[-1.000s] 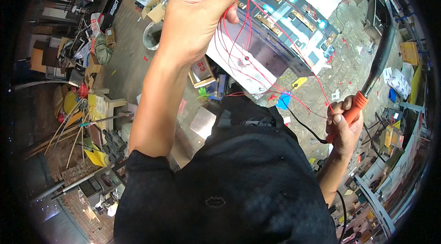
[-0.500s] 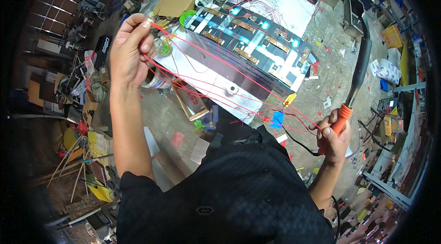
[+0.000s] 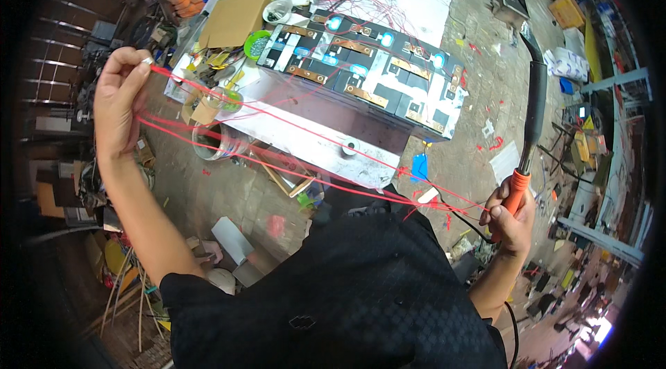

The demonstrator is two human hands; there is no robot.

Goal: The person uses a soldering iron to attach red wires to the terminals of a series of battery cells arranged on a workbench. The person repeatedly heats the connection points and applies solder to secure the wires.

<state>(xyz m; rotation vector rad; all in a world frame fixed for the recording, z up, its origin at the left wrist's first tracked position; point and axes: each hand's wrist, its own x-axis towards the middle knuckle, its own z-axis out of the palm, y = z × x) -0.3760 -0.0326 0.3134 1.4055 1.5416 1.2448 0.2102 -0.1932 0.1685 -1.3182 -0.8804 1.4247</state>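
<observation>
My left hand [image 3: 119,105] is raised far to the left, thumb and finger pinching the ends of several thin red wires [image 3: 444,206]. These run stretched across in front of me to my right hand [image 3: 513,220], whose fingers also wrap the orange handle of a soldering iron [image 3: 534,112]. Its long dark shaft points upward, with a bent tip, and a black cable trails from the handle. Beyond the wires, a black battery pack [image 3: 388,70] with copper bars and white strips on top sits on a white table [image 3: 305,138]. Blue light spots show on the pack.
Left of the pack are a green bowl [image 3: 257,44] of small parts, a cardboard piece [image 3: 236,16] and a clear bucket [image 3: 214,141]. A small round weight-like piece [image 3: 350,146] stands near the table's front edge. Loose red wires [image 3: 374,8] lie behind the pack. Scraps litter the floor.
My left hand has moved out to the left and slightly down, drawing the red wires tauter and wider. My right hand stays at the right with the soldering iron. The view has shifted slightly.
</observation>
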